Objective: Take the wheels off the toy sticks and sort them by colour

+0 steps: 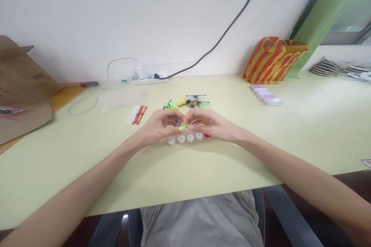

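Note:
My left hand (160, 126) and my right hand (209, 124) meet above the table, fingertips nearly touching. Between them they pinch a thin bright green plastic strip (182, 126), partly hidden by the fingers. Just below the hands stands a row of several small round clear pots with white tops (181, 139), with a red piece (207, 136) at the right end, partly covered by my right hand. Behind the hands lies a loose pile of blue, yellow, black and green plastic pieces (188, 102), some with arrow-shaped tips. Red strips (140, 115) and white strips (132, 115) lie left of the pile.
A white power strip (149, 80) with a black cable (223, 38) sits by the wall, near a clear plastic bag (121, 96). Cardboard boxes (26, 73) stand at left. A striped red-yellow bag (272, 60) and a pixelated object (266, 95) are at right.

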### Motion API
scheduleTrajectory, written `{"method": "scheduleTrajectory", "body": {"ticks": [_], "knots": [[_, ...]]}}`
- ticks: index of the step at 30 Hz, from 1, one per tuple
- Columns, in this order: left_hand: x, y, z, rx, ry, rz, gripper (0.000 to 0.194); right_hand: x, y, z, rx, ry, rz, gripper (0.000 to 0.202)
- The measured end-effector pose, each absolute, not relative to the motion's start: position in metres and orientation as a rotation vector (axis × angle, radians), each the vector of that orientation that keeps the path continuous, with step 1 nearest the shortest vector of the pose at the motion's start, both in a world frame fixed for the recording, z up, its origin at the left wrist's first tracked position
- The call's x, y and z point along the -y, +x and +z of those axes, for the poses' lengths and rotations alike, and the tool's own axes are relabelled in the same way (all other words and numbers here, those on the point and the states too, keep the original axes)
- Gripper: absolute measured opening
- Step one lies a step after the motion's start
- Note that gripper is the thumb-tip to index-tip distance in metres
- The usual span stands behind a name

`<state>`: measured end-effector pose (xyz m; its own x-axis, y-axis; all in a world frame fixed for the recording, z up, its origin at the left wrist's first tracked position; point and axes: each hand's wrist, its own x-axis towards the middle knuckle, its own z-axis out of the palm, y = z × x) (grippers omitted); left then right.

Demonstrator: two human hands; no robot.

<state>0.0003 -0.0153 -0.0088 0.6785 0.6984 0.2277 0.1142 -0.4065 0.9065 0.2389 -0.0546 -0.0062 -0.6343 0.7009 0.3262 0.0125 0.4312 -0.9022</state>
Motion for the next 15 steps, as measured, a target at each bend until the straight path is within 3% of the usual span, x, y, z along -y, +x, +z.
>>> {"method": "scheduleTrajectory", "body": {"ticks": [6, 15], "knots": [[0.019, -0.005, 0.000, -0.713, 1.855, 0.623, 0.028, 0.058, 0.238, -0.007, 2.023, -0.576, 1.130, 0.009], [0.015, -0.007, -0.005, -0.696, 1.765, 0.638, 0.031, 0.070, 0.225, -0.005, 1.726, -0.625, 1.453, 0.057]]}}
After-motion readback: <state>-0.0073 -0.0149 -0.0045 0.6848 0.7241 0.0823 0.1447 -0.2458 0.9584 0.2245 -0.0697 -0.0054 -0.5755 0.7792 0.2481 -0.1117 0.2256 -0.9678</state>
